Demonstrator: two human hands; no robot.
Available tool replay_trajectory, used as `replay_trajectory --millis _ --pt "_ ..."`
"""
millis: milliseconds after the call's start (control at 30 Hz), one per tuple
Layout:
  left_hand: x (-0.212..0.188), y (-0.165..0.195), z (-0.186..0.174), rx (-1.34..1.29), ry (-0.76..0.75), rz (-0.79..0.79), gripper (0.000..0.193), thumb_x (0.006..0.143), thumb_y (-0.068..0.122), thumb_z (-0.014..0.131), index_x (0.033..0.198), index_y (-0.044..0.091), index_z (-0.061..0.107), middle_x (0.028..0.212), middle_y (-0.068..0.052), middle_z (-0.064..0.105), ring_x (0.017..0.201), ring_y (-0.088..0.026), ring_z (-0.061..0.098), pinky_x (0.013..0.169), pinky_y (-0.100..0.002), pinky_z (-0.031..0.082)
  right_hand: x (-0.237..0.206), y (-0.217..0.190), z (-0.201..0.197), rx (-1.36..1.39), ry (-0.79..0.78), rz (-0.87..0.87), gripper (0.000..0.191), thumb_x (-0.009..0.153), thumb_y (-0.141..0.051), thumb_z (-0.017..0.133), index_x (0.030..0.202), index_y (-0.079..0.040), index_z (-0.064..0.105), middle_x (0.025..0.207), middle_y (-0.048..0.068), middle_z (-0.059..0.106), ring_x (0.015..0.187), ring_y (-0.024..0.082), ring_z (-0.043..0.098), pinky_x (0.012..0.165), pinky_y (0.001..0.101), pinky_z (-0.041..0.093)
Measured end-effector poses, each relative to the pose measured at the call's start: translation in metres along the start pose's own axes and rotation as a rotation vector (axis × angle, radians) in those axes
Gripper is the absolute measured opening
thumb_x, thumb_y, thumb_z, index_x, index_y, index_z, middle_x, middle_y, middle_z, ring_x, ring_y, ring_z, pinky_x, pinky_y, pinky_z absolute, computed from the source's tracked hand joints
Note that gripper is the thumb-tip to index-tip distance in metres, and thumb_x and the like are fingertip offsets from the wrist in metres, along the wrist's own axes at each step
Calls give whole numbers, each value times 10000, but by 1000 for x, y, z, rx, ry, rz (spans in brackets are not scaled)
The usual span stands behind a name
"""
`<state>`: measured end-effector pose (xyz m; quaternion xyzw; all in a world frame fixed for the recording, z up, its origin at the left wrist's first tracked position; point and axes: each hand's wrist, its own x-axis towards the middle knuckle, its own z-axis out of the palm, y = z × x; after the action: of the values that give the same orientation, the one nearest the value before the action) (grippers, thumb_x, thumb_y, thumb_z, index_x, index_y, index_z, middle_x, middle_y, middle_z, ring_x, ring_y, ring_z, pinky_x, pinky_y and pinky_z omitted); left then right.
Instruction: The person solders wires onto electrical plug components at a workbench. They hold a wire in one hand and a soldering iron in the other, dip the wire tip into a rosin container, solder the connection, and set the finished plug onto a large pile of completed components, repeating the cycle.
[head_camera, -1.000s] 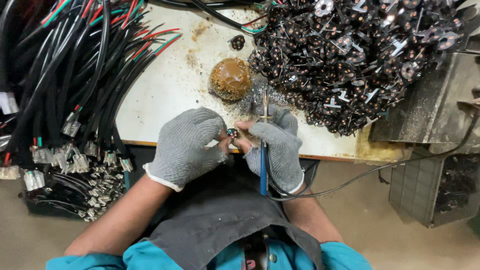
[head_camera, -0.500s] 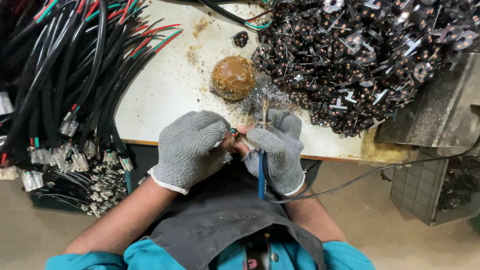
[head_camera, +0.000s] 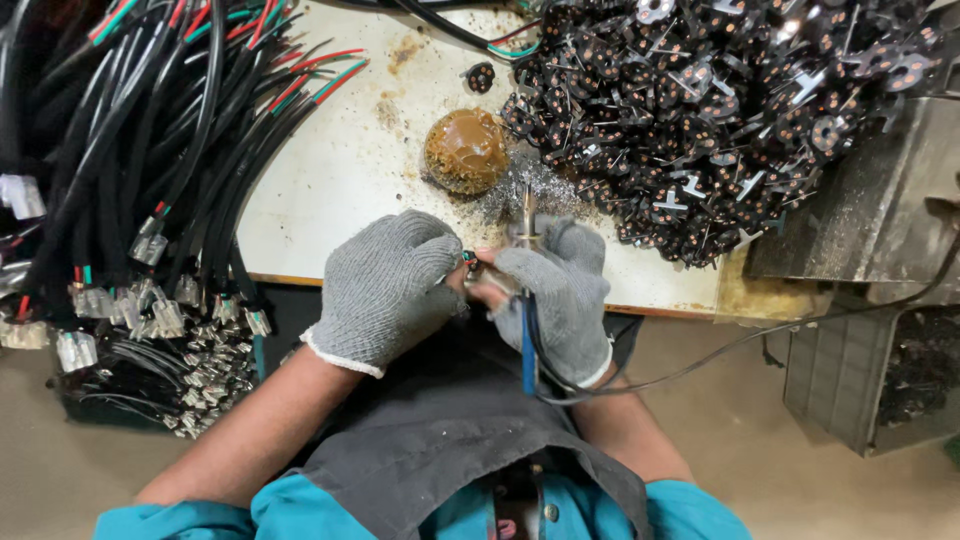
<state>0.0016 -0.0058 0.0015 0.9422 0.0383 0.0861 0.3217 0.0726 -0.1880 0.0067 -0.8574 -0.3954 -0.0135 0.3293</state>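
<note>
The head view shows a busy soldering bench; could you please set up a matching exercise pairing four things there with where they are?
Things:
1. brown lump
2. pile of small black parts
3. bundle of black cables
4. blue-handled soldering iron

Places:
A. along the left side of the bench, plug ends hanging over the edge
B. in the right hand
C. on the white benchtop, just beyond the left hand and the right hand
D. heaped across the bench's far right

Pairs: 1-C, 2-D, 3-A, 4-B
</note>
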Motion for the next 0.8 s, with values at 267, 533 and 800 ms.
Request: replay_trajectory --millis 267,533,800 --pt "0 1 0 -29 44 3 108 770 208 771 806 123 715 905 -74 709 794 -310 678 656 -449 543 -31 13 -8 115 -23 -162 438 943 -494 645 980 -70 751 690 78 593 646 294 600 601 431 417" --pt "0 0 -2 -92 53 17 106 798 188 762 837 119 692 917 -77 696 815 -312 679 678 -442 546 -43 24 -1 126 -47 -191 230 899 -281 684 984 -72 731 723 75 605 675 304 622 656 436 462" --pt "-2 -3 -4 -90 -52 12 206 708 212 773 887 138 703 948 -83 686 832 -321 673 657 -446 532 -44 32 4 -103 -353 -223 314 654 -369 673 859 -152 771 587 78 557 552 312 578 519 474 400"
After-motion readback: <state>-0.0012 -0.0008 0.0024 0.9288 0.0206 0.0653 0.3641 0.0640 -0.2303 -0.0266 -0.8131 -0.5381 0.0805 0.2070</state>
